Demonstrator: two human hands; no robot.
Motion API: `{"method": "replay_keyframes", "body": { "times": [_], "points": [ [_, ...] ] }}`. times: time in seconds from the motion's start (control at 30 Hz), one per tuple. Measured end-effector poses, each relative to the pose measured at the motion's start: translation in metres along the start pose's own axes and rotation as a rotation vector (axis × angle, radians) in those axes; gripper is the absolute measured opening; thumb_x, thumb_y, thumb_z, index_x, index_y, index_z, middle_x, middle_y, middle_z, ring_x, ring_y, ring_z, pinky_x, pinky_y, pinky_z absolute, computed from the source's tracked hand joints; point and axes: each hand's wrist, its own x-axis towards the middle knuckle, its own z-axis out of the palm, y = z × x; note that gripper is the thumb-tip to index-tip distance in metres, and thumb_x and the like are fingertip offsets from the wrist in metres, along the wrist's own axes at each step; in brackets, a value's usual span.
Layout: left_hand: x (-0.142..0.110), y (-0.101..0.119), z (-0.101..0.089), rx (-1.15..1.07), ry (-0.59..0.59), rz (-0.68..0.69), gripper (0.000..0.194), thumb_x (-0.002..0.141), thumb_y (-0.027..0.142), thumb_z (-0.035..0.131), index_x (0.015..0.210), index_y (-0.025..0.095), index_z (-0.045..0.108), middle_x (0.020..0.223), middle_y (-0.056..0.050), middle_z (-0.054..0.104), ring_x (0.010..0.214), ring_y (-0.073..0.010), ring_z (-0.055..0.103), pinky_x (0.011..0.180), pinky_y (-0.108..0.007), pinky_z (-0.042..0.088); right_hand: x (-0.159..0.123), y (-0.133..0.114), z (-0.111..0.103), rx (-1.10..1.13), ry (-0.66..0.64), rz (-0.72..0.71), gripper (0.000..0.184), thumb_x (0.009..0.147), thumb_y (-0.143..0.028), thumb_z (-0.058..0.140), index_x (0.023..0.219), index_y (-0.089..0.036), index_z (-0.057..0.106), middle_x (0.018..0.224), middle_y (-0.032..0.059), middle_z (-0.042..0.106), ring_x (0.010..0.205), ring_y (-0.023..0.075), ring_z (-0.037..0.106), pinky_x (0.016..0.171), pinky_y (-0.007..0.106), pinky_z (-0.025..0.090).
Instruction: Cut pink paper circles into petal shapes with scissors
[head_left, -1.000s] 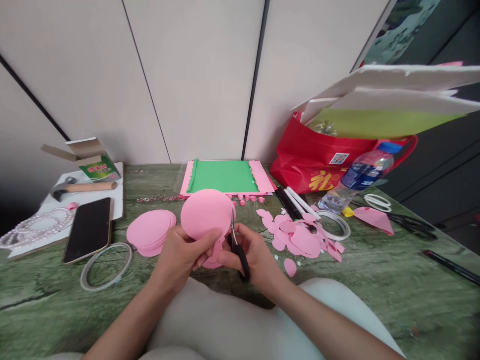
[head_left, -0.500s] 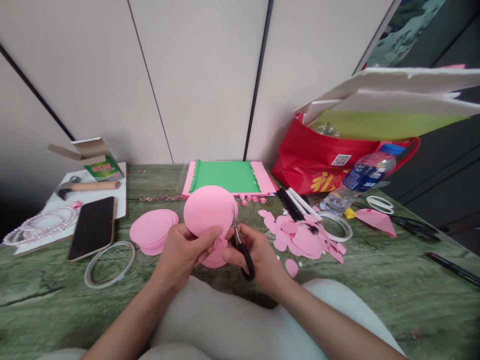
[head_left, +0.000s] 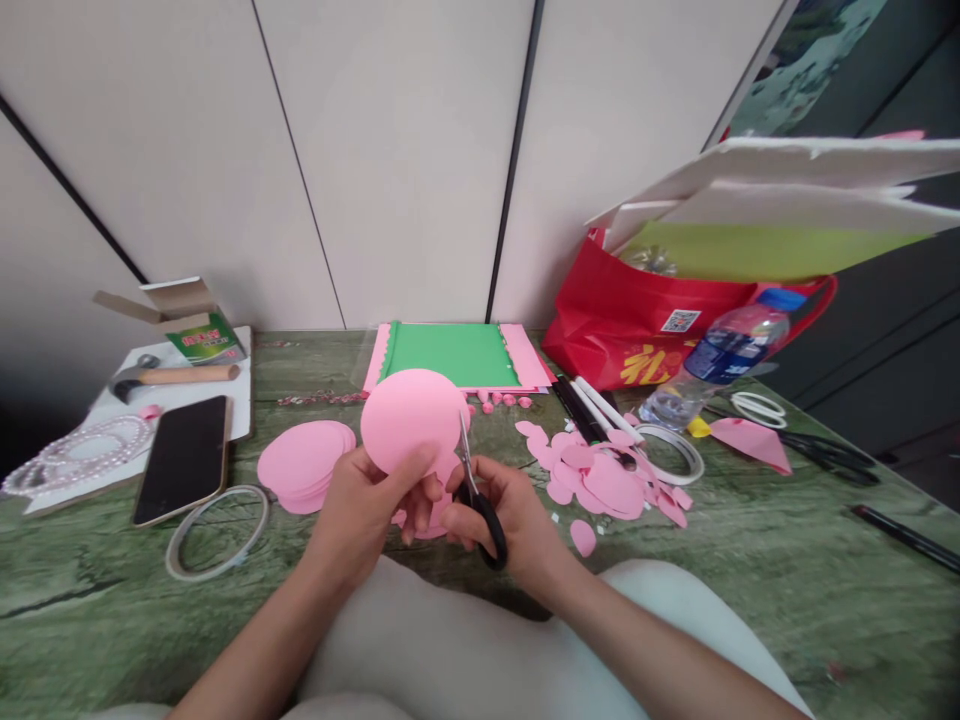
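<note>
My left hand pinches a pink paper circle by its lower edge, thumb on top. In my right hand is a pair of black-handled scissors, blades pointing up along the circle's right edge. More pink paper lies on the table beneath my hands, partly hidden by them. A stack of pink paper circles rests to the left. On the right is a heap of pink paper scraps, with one loose piece nearer me.
Green and pink paper sheets lie at the back. Tape rolls, a phone, a hammer and pearl beads are at left. At right stand a red bag and a water bottle, beside pens.
The paper circle has shifted slightly left and turned a little in my left hand, whose fingers have moved under it. The scissors have moved slightly left, staying at its right edge.
</note>
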Motion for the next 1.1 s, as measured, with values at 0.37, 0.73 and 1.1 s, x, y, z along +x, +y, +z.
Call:
{"method": "replay_keyframes", "body": {
  "times": [0.37,0.73,1.1],
  "points": [
    [0.0020,-0.0025,-0.0001,0.096,0.118,-0.024,0.033,0.063,0.031,0.068,0.040,0.013,0.052,0.034,0.004,0.045,0.029,-0.0031,0.034,0.030,-0.016,0.020,-0.0011,-0.0067,0.0017,0.030,-0.025,-0.008,0.045,0.049,-0.033,0.080,0.077,-0.018,0.047,0.054,-0.0079,0.047,0.047,0.0062,0.038,0.046,0.019,0.030],
    [0.0004,-0.0022,-0.0001,0.145,0.086,-0.004,0.037,0.065,0.032,0.065,0.038,0.014,0.048,0.032,0.005,0.039,0.030,-0.0032,0.029,0.034,-0.019,0.017,-0.0012,-0.0072,0.0007,0.028,-0.011,-0.047,0.044,0.051,-0.029,0.079,0.078,-0.018,0.047,0.060,-0.0068,0.046,0.052,0.0070,0.038,0.049,0.020,0.030],
    [0.0008,-0.0012,0.0000,0.097,0.096,-0.003,0.037,0.064,0.030,0.066,0.037,0.015,0.045,0.032,0.006,0.037,0.033,-0.0038,0.028,0.038,-0.022,0.016,-0.0018,-0.0061,0.0011,0.068,-0.036,-0.051,0.042,0.051,-0.032,0.079,0.075,-0.018,0.047,0.050,-0.0102,0.040,0.046,0.0055,0.032,0.046,0.019,0.028]
  ]
}}
